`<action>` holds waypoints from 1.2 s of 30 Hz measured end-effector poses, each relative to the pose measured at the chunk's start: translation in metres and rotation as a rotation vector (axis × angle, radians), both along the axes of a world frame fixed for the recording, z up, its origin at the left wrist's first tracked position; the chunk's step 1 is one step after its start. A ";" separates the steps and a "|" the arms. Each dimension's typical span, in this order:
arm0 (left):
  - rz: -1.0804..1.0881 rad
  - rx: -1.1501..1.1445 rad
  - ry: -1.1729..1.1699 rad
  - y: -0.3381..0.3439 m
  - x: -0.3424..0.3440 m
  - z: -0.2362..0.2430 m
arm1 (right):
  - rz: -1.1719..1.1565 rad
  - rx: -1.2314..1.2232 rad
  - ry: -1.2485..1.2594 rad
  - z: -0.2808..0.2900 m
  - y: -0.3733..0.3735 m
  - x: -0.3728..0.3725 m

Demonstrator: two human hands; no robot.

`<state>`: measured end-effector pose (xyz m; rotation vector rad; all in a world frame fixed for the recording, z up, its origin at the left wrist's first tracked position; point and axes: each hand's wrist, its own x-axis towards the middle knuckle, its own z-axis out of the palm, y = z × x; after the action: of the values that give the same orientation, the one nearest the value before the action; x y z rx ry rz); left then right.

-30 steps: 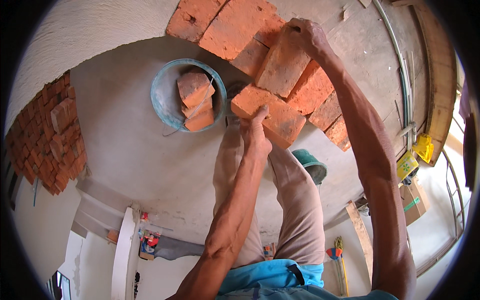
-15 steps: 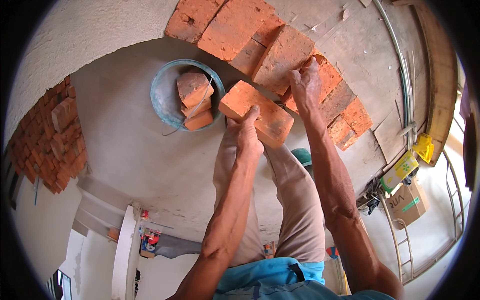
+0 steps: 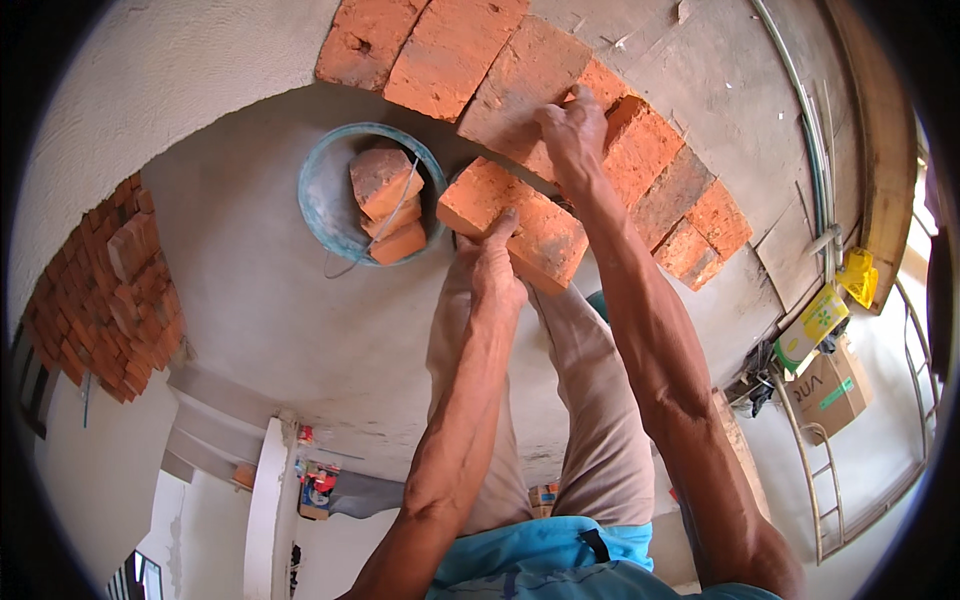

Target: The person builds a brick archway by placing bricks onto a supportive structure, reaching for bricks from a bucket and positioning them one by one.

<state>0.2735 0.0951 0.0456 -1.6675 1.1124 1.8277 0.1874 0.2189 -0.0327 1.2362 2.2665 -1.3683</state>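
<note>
My left hand (image 3: pixel 491 270) is closed around an orange clay brick (image 3: pixel 545 235), its thumb lying on the top face. The brick is held over my legs, just right of a round bucket (image 3: pixel 312 200) with several bricks (image 3: pixel 383 182) in it. Above it, a curved row of bricks (image 3: pixel 455 55) runs from the upper left to the right. My right hand (image 3: pixel 576 135) grips the right edge of a wide brick (image 3: pixel 523 85) in that row, fingers curled and fingertips partly hidden. This brick lies against its left neighbour.
A large stack of bricks (image 3: pixel 105 290) stands at far left, near a curved pale wall edge (image 3: pixel 200 60). Along the right lie long pipes (image 3: pixel 800 100), a wooden beam (image 3: pixel 885 150), a yellow-green bag (image 3: pixel 812 325), a cardboard box (image 3: pixel 835 395) and a metal ladder frame (image 3: pixel 820 480).
My right hand has moved left along the row with the wide brick, covering the gap beside its left neighbour. My left hand keeps the other brick in nearly the same place.
</note>
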 end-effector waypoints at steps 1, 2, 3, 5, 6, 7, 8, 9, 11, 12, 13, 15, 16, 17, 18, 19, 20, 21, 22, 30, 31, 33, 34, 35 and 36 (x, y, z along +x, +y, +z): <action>-0.011 0.010 0.007 0.001 -0.002 0.001 | 0.058 0.096 0.025 -0.006 -0.003 0.002; -0.015 0.003 0.021 0.000 -0.003 0.000 | 0.091 0.099 0.057 -0.013 -0.003 0.004; -0.015 0.000 0.029 -0.001 0.000 -0.003 | 0.128 0.106 0.084 -0.018 0.002 0.010; -0.018 -0.010 0.033 -0.003 0.003 -0.010 | 0.161 0.111 0.114 -0.024 0.007 0.018; -0.021 -0.019 0.028 -0.005 0.004 -0.014 | 0.158 0.109 0.117 -0.023 0.007 0.023; -0.024 -0.026 0.022 -0.005 0.005 -0.017 | 0.155 0.108 0.120 -0.022 0.009 0.026; -0.031 -0.029 0.039 -0.006 0.005 -0.021 | 0.175 0.187 0.150 -0.024 0.012 0.027; -0.037 -0.032 0.056 -0.006 0.006 -0.024 | 0.195 0.266 0.180 -0.025 0.017 0.028; -0.052 -0.051 0.078 -0.009 0.007 -0.030 | 0.238 0.381 0.233 -0.022 0.021 0.020; -0.062 -0.060 0.082 -0.009 0.007 -0.032 | 0.292 0.431 0.259 -0.014 0.026 0.010; -0.071 -0.070 0.086 -0.009 0.008 -0.033 | 0.347 0.480 0.286 -0.008 0.031 -0.003; -0.070 -0.063 0.097 -0.005 0.005 -0.031 | 0.456 0.570 0.405 -0.010 0.049 -0.026; -0.069 -0.062 0.103 -0.005 0.004 -0.029 | 0.527 0.548 0.389 -0.015 0.057 -0.037; -0.072 -0.054 0.100 -0.005 0.004 -0.030 | 0.599 0.525 0.375 -0.019 0.063 -0.051; -0.074 -0.045 0.098 -0.005 0.005 -0.031 | 0.671 0.503 0.360 -0.020 0.068 -0.064; -0.077 -0.038 0.095 -0.005 0.006 -0.033 | 0.676 0.440 0.346 -0.021 0.070 -0.079; -0.071 -0.034 0.087 -0.002 0.005 -0.035 | 0.728 0.399 0.428 -0.028 0.075 -0.092; -0.066 -0.031 0.076 -0.001 0.005 -0.035 | 0.779 0.355 0.509 -0.036 0.079 -0.104; -0.060 -0.027 0.065 0.001 0.005 -0.036 | 0.830 0.310 0.589 -0.044 0.082 -0.115; -0.013 -0.033 0.071 0.000 0.001 -0.030 | 0.818 0.294 0.406 -0.037 0.045 -0.118; -0.016 -0.033 0.062 0.000 -0.001 -0.029 | 0.801 0.283 0.436 -0.036 0.043 -0.115; -0.010 -0.027 0.064 0.003 0.000 -0.030 | 0.802 0.293 0.453 -0.037 0.046 -0.114; -0.009 -0.026 0.065 0.004 0.001 -0.031 | 0.822 0.312 0.442 -0.038 0.049 -0.118; -0.013 -0.025 0.069 0.003 0.000 -0.030 | 0.841 0.328 0.433 -0.036 0.049 -0.121; -0.017 -0.024 0.073 0.002 0.000 -0.030 | 0.846 0.328 0.387 -0.034 0.047 -0.119</action>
<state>0.2736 0.0968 0.0156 -1.6113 1.1802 1.8847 0.0679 0.2655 -0.0664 -0.0359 2.8289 -0.9654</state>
